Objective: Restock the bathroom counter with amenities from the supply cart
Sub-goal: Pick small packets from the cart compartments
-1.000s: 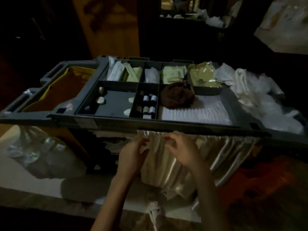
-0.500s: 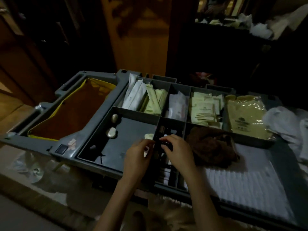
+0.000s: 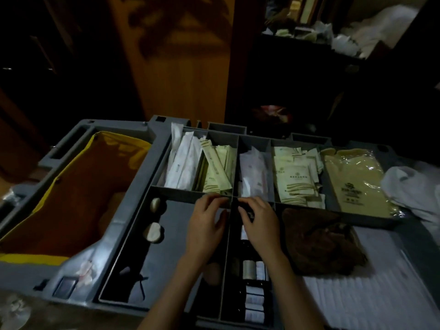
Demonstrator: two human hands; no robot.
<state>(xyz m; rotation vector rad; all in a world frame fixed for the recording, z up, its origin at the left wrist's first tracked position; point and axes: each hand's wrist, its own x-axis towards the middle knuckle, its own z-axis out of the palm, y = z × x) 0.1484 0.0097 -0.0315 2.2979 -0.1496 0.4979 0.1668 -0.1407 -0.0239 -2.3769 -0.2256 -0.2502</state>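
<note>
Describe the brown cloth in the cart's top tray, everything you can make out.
The brown cloth is dark, soft-looking fabric, crumpled into a loose heap, not folded. It lies in the wide right compartment of the grey cart tray, its near part on a white ribbed sheet. The right hand is just beside its left edge; whether they touch cannot be told.

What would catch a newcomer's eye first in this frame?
Two bare hands, left hand and right hand, are close together over the middle of the grey plastic cart tray, fingers curled at the divider by the narrow compartment of small dark white-labelled bottles. Behind them, cream paper sachets fill the back compartments; a yellow-rimmed brown cloth bag gapes at left.
</note>
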